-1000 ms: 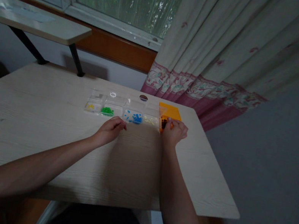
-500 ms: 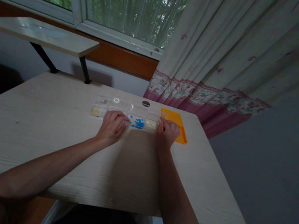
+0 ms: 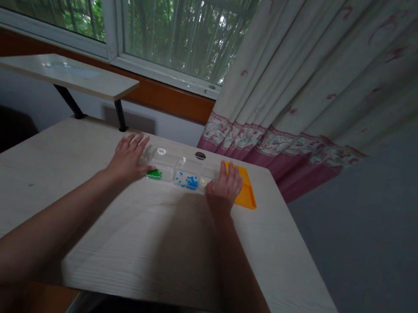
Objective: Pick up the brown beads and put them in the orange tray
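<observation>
A clear plastic box (image 3: 182, 163) with two rows of compartments lies near the back of the table. Small green pieces (image 3: 155, 173) and blue pieces (image 3: 188, 180) sit in its front row, with pale pieces (image 3: 204, 182) farther right. My left hand (image 3: 128, 157) is at the box's left end, fingers spread, thumb by the green pieces. At the right end is my right hand (image 3: 225, 185), fingers stretched forward, thumb near the pale pieces. It partly covers an orange tray (image 3: 248, 191). Both hands hide the box's ends; how firmly they touch it cannot be seen.
The pale wooden table (image 3: 129, 239) has a round hole (image 3: 200, 155) just behind the box. On the left, a raised shelf (image 3: 85, 78) stands on black legs. A long curtain (image 3: 280, 93) hangs behind the table's right side, beside a window (image 3: 176, 21).
My left hand has moved left from the middle of the box to its left end and spread its fingers, uncovering the green pieces. My right hand has opened from a pinch. The view has tilted up slightly.
</observation>
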Demonstrator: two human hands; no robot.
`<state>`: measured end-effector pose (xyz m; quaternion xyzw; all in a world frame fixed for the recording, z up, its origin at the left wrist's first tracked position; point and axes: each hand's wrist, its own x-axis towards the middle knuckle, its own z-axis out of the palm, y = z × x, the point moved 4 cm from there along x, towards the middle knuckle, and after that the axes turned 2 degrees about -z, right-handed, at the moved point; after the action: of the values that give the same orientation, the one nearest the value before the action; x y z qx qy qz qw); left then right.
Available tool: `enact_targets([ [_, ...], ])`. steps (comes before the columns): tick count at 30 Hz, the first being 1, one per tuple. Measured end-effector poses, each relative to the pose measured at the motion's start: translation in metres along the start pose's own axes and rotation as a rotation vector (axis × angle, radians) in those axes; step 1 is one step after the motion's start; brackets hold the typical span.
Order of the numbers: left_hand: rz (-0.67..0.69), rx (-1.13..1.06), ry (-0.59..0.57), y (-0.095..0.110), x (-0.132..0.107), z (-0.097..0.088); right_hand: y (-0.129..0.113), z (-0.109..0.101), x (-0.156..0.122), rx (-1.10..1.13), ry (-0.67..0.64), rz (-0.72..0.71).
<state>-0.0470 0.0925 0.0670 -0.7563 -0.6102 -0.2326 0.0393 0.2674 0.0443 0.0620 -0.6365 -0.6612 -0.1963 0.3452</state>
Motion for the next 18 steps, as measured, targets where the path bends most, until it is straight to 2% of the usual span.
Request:
enact_targets([
  [5, 0.179, 0.146, -0.23, -0.027, 0.016, -0.001, 0.006, 0.001, 0.023, -0.071, -0.162, -0.136],
  [9, 0.199, 0.244, -0.354, -0.042, 0.022, 0.0, 0.021, 0.007, 0.04, -0.1, -0.355, -0.221],
  [13, 0.271, 0.267, -0.319, -0.04, 0.017, 0.0, 0.029, 0.009, 0.042, -0.099, -0.514, -0.279],
  [18, 0.358, 0.236, -0.148, -0.031, 0.001, -0.002, 0.031, 0.001, 0.025, -0.099, -0.524, -0.305],
])
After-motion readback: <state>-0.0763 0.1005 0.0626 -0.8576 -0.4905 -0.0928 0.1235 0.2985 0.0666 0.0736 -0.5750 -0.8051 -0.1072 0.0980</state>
